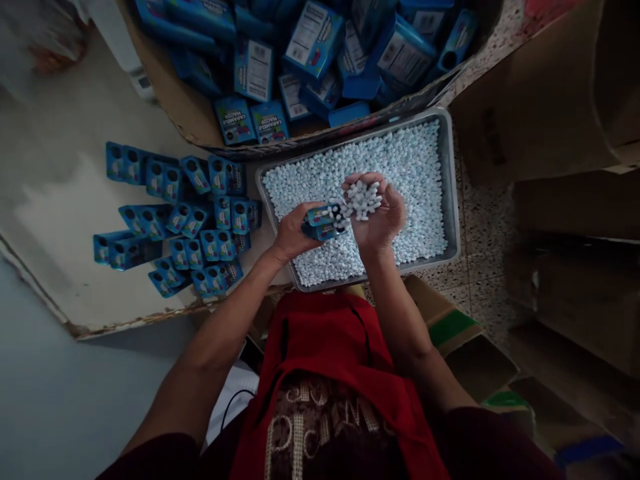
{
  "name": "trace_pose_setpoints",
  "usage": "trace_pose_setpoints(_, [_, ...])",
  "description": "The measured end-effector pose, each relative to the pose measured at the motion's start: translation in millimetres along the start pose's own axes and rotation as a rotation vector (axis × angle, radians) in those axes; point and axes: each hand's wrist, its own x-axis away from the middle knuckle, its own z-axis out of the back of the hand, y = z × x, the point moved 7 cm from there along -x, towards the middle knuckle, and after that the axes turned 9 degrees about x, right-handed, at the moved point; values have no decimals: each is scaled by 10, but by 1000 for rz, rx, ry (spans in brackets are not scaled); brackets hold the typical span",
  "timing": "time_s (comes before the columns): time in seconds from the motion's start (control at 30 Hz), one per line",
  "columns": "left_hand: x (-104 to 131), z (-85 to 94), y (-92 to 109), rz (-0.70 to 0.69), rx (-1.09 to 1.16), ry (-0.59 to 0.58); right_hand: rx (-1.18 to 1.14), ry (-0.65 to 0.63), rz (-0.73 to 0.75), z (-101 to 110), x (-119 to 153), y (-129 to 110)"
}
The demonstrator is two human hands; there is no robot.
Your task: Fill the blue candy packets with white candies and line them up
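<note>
My left hand point(294, 235) is closed around two small blue candy boxes point(318, 231), tilted so their tops face right. Cupped palm up beside them, my right hand point(379, 220) holds a heap of small white candies point(363, 199). Several candies lie between the palm and the box tops; whether they are falling in or resting there I cannot tell. Both hands are above a metal tray point(453, 193) filled with pale blue and white candies point(410, 160).
Blue candy boxes point(210, 245) with round holes stand in groups on the white table point(55, 220) at left. A large carton point(165, 87) of blue boxes point(255, 70) sits behind the tray. Brown cardboard boxes point(530, 113) stand at right, above a speckled floor point(457, 293).
</note>
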Motion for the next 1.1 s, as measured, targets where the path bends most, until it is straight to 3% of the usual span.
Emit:
trace_pose_setpoints(0.1, [19,-23,-71,22,1,47,82,-20,75,-73,15,-13])
trace_pose_setpoints(0.17, [-2,-16,-57,-33,-9,106,164,-35,92,-117,29,40])
trace_pose_setpoints(0.27, [-54,-22,-34,-97,-77,102,249,-43,86,-140,99,172])
trace_pose_setpoints(0.37, [-55,105,-162,0,-117,161,286,-101,78,-95,242,246])
trace_pose_setpoints(0.47, [24,234,-293,23,-59,148,457,-242,65,31,259,259])
trace_pose_setpoints(0.6, [163,338,-390,57,-12,116,843,-239,126,308,-300,330])
trace_pose_setpoints(0.7, [237,324,-353,55,-16,120,1048,-304,213,285,-802,572])
trace_pose_setpoints(0.77, [276,298,-321,46,-50,147,1172,-359,243,220,-933,788])
trace_pose_setpoints(0.83, [319,286,-302,34,-60,197,1259,-379,260,195,-876,954])
trace_pose_setpoints(1.0, [438,319,-253,40,-46,381,1260,-300,176,407,-529,1100])
trace_pose_setpoints(1.1, [435,226,-239,100,-44,328,1129,-118,3,653,-486,1067])
